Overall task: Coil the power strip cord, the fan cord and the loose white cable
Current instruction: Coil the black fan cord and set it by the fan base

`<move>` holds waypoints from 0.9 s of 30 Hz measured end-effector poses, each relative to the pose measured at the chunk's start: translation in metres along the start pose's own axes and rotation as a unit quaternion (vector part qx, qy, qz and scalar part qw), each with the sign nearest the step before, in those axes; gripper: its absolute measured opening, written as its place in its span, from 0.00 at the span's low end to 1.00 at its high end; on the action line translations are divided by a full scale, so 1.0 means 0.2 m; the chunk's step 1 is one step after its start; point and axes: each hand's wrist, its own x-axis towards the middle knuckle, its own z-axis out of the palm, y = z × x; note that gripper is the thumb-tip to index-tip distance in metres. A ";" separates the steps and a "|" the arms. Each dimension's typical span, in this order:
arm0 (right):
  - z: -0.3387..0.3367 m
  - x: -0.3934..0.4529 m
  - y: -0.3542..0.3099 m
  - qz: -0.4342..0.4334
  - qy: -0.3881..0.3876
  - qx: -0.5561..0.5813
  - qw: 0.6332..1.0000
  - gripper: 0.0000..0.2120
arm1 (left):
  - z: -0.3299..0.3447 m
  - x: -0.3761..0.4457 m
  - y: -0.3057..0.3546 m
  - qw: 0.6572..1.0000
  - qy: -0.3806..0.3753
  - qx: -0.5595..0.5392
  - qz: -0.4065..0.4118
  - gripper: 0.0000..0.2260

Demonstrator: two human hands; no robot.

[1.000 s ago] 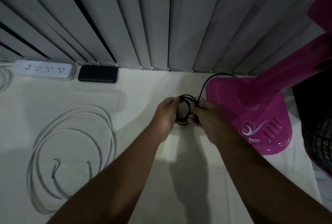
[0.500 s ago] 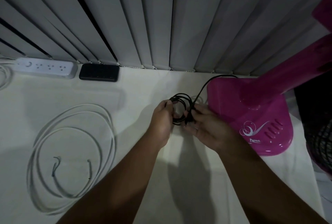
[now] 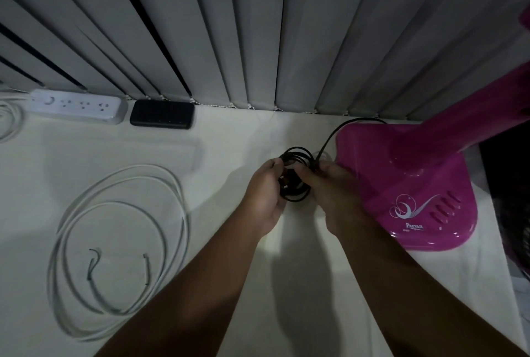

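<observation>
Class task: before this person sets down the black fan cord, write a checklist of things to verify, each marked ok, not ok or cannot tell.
1. Both hands grip the bundle: left hand and right hand close on the fan cord from either side. Ok.
2. Loops gathered compactly: several tight black loops show between the hands. Ok.
3. Coil secured with a wrap or tie: hidden by fingers. Cannot tell.
4. Slack left toward the fan base: one strand arcs up to its back edge, not taut. Ok.
5. Loose white cable coiled tightly: it lies in wide open loops, ends free. Not ok.
6. Power strip cord coiled: mostly out of frame. Cannot tell.
</observation>
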 end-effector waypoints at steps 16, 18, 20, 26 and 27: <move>0.04 0.10 0.14 -0.070 0.089 -0.107 0.988 0.17 | -0.13 0.04 -0.06 0.970 0.023 0.227 0.088 0.08; 0.04 0.09 0.14 -0.097 0.086 -0.138 0.982 0.18 | -0.13 0.06 -0.07 0.957 0.024 0.262 0.121 0.08; 0.04 0.08 0.16 -0.138 0.080 -0.196 0.968 0.16 | -0.14 0.08 -0.08 0.931 0.017 0.320 0.174 0.08; 0.04 0.06 0.21 -0.166 0.084 -0.323 0.928 0.23 | -0.17 0.13 -0.14 0.824 0.067 0.465 0.317 0.10; 0.04 0.06 0.21 -0.172 0.091 -0.325 0.925 0.22 | -0.17 0.13 -0.15 0.810 0.069 0.478 0.333 0.11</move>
